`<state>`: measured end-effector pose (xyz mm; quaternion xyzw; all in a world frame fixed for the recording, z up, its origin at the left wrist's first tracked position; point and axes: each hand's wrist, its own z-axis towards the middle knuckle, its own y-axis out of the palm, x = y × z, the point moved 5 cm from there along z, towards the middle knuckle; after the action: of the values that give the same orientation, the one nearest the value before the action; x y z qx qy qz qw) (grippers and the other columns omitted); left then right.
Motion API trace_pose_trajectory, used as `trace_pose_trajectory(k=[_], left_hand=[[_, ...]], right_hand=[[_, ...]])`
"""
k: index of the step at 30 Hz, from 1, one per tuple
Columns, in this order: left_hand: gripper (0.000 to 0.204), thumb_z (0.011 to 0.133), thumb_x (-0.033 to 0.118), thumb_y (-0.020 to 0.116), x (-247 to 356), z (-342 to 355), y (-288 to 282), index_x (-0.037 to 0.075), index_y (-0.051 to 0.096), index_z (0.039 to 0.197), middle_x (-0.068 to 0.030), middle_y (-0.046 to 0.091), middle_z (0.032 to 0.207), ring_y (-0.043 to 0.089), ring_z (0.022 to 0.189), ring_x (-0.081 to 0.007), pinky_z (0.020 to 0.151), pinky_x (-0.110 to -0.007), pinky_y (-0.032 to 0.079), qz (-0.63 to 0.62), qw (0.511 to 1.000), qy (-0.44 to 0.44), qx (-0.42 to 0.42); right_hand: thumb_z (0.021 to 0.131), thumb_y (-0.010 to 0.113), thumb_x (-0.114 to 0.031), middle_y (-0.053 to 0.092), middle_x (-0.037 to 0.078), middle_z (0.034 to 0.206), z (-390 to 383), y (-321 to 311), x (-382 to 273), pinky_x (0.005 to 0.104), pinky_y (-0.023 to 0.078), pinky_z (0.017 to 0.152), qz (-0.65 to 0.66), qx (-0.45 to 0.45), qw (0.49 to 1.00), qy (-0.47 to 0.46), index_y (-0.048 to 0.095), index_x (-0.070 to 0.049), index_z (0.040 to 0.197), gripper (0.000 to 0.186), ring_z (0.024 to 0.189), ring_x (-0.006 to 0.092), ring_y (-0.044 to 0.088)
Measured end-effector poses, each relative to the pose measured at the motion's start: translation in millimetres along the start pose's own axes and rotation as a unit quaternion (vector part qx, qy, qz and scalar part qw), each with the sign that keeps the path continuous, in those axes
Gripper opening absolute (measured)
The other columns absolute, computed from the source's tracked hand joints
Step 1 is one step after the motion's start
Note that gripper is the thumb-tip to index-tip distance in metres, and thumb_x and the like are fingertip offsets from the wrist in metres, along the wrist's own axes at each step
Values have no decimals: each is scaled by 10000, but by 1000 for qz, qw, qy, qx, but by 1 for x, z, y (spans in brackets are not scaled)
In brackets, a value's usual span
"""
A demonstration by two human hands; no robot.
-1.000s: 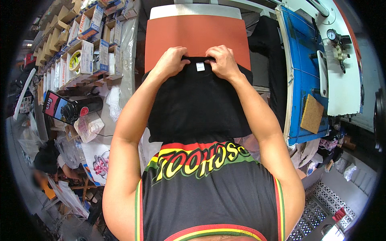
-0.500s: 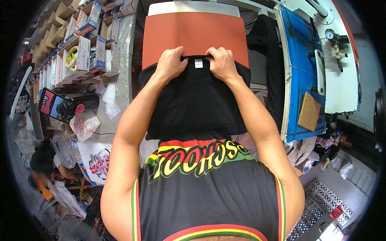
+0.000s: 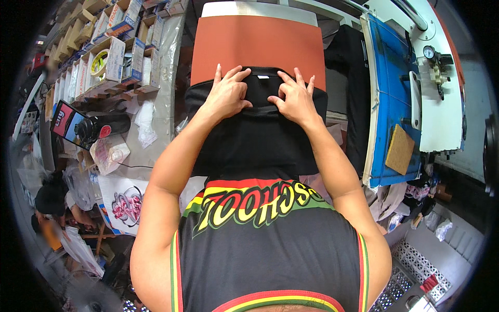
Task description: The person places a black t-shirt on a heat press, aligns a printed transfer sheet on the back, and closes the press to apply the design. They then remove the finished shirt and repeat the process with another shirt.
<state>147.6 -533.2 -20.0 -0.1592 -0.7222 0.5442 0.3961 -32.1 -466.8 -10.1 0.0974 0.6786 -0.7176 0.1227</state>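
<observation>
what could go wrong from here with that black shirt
The collar could end up stretched or uneven, since the left hand and right hand sit spread at either side of it. The white neck label might fold under; only a narrow strip shows. The black shirt may settle crooked over the orange-red board.
</observation>
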Motion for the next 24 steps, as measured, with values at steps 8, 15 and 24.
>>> trace_pose_trajectory(k=[8,15,24], left_hand=[[317,683,268,827,-6,-2,10,94,693,913,-98,529,1437,361,1432,-275,1153,-675,139,-42,994,29,97],[182,773,81,697,-56,-101,-7,56,687,953,-132,700,1096,633,1116,-321,1013,-461,458,-197,887,-8,418],[287,822,117,696,-247,-327,63,63,659,1102,-134,698,1059,627,1025,-351,886,-431,492,-35,776,-486,401]], right_hand=[[868,659,-234,578,184,1313,-2,36,-60,528,302,1116,30,73,986,-146,602,-10,1202,406,1275,352,494],[985,526,-345,439,195,1487,-13,55,-49,520,239,1175,-76,100,986,-114,476,-16,1405,536,1419,346,360],[961,562,-335,479,175,1462,-10,49,-65,503,256,1171,-56,119,984,-123,518,-40,1380,514,1403,335,392]])
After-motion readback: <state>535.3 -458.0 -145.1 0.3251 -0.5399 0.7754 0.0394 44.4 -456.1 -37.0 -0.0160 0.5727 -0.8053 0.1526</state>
